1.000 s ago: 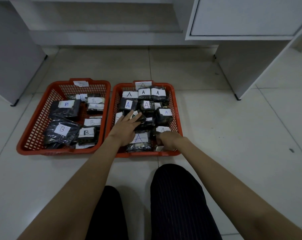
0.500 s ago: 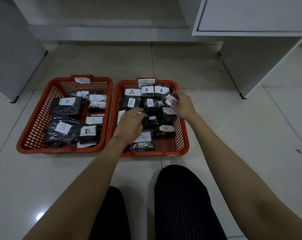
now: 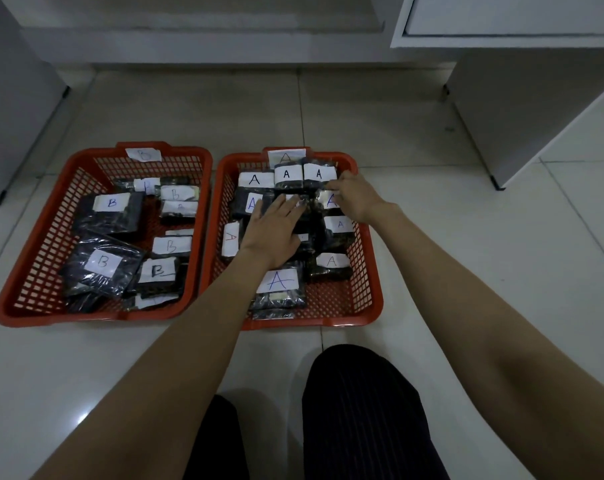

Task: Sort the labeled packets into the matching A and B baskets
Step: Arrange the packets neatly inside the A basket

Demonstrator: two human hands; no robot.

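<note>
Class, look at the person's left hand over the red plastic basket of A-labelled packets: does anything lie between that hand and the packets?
Nothing visible does: the left hand lies flat on the dark plastic A-labelled packets in the red plastic basket.

dim, flat light; soft glare seen on floor lower left; edges bowed by wide lens; slight softness.

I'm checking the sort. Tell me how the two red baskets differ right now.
The left basket carries a B tag and B-labeled packets; the right basket carries an A tag and A packets. Both hands, left hand and right hand, are in the right basket; none are in the left. Both are red mesh, side by side on the floor.
</note>
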